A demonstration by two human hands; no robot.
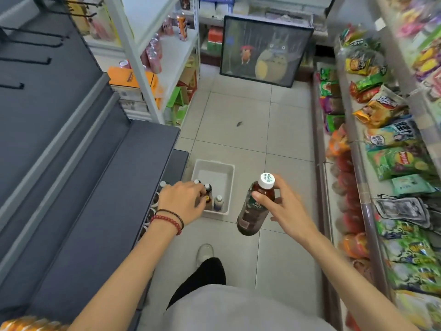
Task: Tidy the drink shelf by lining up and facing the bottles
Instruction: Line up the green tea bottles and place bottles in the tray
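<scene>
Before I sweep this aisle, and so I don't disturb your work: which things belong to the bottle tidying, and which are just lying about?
Job: brown drink bottle, held by right hand; white tub; tub bottles; shelf bottles.
Lying about: framed cartoon picture; snack bags; dark floor scrap.

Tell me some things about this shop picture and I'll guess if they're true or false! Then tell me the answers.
1. The right hand holds a brown bottle with a white cap. True.
2. The white bin sits up on a shelf. False: it stands on the floor.
3. The left hand is down by the bottles in the bin. True.
4. The snack bags are on the person's left side. False: they fill the shelves on the right.
</scene>
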